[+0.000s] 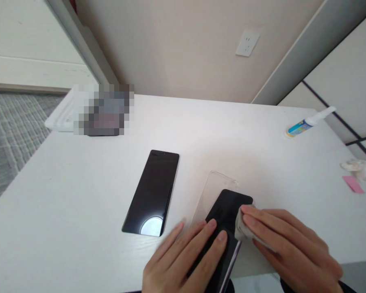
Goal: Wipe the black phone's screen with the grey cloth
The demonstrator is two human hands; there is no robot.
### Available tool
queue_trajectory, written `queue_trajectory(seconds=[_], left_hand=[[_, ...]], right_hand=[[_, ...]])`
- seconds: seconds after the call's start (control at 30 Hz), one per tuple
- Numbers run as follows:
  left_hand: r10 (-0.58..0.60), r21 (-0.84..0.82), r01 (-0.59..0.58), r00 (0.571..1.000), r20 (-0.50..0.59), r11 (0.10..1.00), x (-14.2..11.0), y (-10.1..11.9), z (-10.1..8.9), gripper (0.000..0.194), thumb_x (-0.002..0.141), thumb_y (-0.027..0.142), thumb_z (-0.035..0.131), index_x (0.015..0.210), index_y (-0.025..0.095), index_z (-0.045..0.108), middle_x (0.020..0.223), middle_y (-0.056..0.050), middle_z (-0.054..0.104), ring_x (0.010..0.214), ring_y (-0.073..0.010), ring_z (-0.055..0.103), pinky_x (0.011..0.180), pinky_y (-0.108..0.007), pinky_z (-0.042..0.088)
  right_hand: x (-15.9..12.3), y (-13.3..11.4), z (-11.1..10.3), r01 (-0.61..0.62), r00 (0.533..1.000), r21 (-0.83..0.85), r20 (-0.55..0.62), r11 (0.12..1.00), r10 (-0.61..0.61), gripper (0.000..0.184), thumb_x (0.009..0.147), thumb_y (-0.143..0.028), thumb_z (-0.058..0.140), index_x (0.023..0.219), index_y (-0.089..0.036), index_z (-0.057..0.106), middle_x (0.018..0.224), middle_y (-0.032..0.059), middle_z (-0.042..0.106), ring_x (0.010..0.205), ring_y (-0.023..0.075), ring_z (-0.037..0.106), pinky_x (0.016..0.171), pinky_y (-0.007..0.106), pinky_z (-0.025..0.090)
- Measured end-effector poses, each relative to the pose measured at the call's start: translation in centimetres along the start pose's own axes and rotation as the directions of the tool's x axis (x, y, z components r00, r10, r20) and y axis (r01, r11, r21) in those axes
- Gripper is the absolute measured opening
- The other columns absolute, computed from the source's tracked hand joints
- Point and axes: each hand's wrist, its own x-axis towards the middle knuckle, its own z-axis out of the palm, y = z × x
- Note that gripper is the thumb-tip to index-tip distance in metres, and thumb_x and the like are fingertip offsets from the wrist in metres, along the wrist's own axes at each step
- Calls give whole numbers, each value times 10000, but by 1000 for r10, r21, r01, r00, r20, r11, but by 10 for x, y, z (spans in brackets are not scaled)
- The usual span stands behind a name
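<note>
Lying across black smartphone (231,208), lower centre of frame: left hand (179,260), fingers extended, thumb hidden, can't tell whether grip clamps. Right hand (294,246), grip pinched tight on folded pale cloth (240,228) at phone's right edge.

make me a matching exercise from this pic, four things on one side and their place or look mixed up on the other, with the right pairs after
Things
1. clear case
2. wall socket
3. pale wipe
4. bottle

Place or look
a. blue-labelled, near the far right corner of the table
b. held in the right hand, at the edge of the phone under the left hand
c. see-through, partly hidden from view by that same phone
d. white, set on the wall

Right pairs: 1-c, 2-d, 3-b, 4-a
</note>
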Motion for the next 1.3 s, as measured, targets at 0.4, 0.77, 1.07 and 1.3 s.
queue_trajectory(seconds=[0.4, 0.77, 1.07, 1.3], left_hand=[[-141, 55, 133, 976, 166, 990, -15, 6, 5, 409, 1019, 396, 542, 1406, 290, 620, 1434, -238, 533, 1250, -378, 684, 814, -413, 669], [-398, -252, 393, 917, 33, 884, -24, 11, 16, 624, 913, 306, 692, 1450, 94, 457, 1414, -183, 657, 1285, -209, 672, 1049, -268, 554], [-399, -357, 388, 916, 44, 850, -31, 10, 16, 1076, 818, 207, 816, 1643, 155, 126, 1516, -219, 570, 1364, -257, 612, 1085, -400, 567], [-417, -462, 380, 909, 25, 801, -29, 12, 18, 1175, 841, 149, 780, 1666, 278, -47, 1687, -200, 320, 1396, -280, 578, 1038, -422, 595]], right_hand=[[1, -2, 14, -49, 995, -97, 83, 994, 57, 391, 969, 6, 546, 1327, -72, 681, 1290, 163, 732, 1121, 260, 719, 901, 387, 639], [33, 0, 15, -43, 992, -55, 118, 998, 49, 276, 1066, -133, 526, 1261, -148, 720, 1148, 108, 743, 1025, 219, 667, 854, 352, 609], [51, -3, 20, 52, 984, -53, 173, 997, -42, 311, 1061, -96, 473, 1259, -110, 713, 1119, 112, 746, 999, 230, 671, 867, 376, 591], [51, -6, 23, 126, 962, 60, 237, 990, -137, 312, 1082, -133, 454, 1257, -121, 712, 1147, 91, 755, 1047, 208, 671, 926, 365, 574]])
